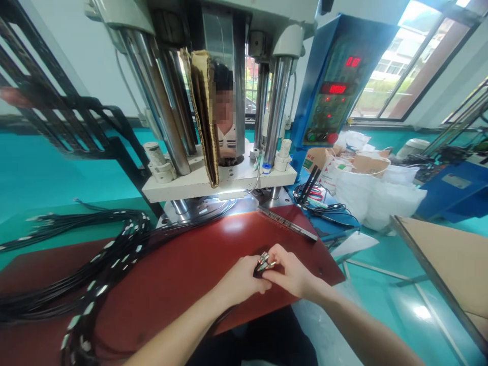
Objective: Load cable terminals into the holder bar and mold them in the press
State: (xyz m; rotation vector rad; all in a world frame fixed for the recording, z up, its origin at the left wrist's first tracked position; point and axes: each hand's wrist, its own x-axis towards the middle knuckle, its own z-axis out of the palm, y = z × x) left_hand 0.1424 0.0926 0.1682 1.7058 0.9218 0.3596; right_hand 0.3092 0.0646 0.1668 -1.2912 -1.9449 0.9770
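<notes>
My left hand (pixel 244 278) and my right hand (pixel 290 272) meet over the near right part of a dark red work mat (pixel 183 274). Both are closed in a pinch on a small cluster of metal cable connectors (pixel 264 261) with black cable ends. The connectors stick up between my thumbs and fingers. A large bundle of black cables with white tags (pixel 102 264) lies across the left of the mat, running toward the machine.
A vertical press machine (pixel 213 101) with chrome columns stands just behind the mat, cardboard wedged in it. A blue control panel (pixel 335 86) with red digits is at right. A metal bar (pixel 285 222), white bags (pixel 377 193) and a cardboard sheet (pixel 450 259) lie to the right. A person sits behind the machine.
</notes>
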